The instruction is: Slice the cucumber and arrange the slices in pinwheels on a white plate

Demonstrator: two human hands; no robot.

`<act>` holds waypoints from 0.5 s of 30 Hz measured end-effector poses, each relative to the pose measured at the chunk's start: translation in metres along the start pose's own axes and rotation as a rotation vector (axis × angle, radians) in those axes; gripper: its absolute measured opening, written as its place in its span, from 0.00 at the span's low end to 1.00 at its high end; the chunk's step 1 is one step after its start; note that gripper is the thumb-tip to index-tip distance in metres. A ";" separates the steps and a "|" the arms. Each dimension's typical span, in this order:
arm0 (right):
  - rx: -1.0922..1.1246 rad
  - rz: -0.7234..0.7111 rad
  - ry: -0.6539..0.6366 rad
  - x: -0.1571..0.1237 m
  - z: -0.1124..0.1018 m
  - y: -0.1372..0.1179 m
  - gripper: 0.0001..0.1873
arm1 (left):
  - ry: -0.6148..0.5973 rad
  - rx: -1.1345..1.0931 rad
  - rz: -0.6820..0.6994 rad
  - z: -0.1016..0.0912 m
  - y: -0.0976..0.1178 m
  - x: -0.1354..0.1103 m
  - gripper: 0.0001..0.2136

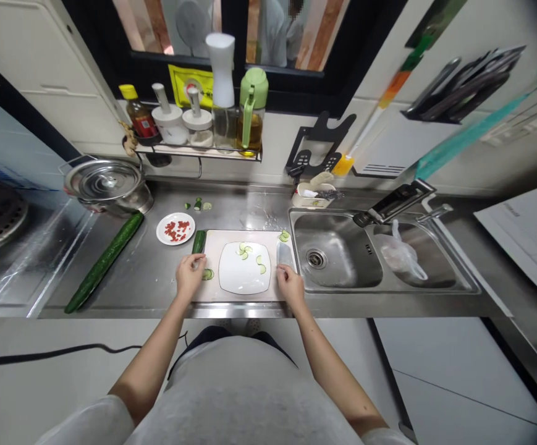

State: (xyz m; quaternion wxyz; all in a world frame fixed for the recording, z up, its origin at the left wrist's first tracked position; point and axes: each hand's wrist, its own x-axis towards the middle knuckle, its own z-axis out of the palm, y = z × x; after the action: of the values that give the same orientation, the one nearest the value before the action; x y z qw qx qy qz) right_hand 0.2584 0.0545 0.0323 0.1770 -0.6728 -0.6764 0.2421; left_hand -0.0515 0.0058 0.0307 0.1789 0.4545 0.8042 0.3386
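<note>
My left hand [190, 276] is at the left edge of the cutting board [212, 295], its fingers closed at the near end of a short cucumber piece [199, 240]. Beside those fingers lie some cucumber slices [208, 274]. At the board's right side, my right hand [290, 285] is closed at the near end of a knife [284, 252], whose handle it hides. More slices [283, 236] sit by the far end of the blade. Between my hands, a white square plate [238, 281] rests on the board, with thin cucumber slices [244, 250] fanned out on it.
Left of the board are a small plate [160, 232] with red bits, a long cucumber [105, 262] and a lidded steel pot [110, 182]. Cucumber scraps [198, 203] lie behind. On the right, a double sink [342, 247] holds a plastic bag [400, 252]. Seasoning bottles [253, 111] line a shelf.
</note>
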 end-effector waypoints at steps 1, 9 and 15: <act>0.005 0.001 0.000 -0.001 0.001 0.000 0.23 | 0.024 0.011 -0.028 -0.007 -0.009 0.000 0.14; 0.040 -0.022 -0.027 0.000 0.005 -0.011 0.24 | -0.132 0.216 -0.219 -0.026 -0.041 -0.007 0.13; 0.062 -0.077 -0.037 0.004 0.011 -0.017 0.25 | -0.242 0.289 -0.267 -0.019 -0.031 -0.014 0.12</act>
State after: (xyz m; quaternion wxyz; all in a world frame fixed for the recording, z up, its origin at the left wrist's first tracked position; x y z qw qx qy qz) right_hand 0.2379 0.0582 0.0325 0.1943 -0.6358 -0.6971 0.2684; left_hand -0.0744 -0.0240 0.0222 0.2505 0.4022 0.8700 0.1362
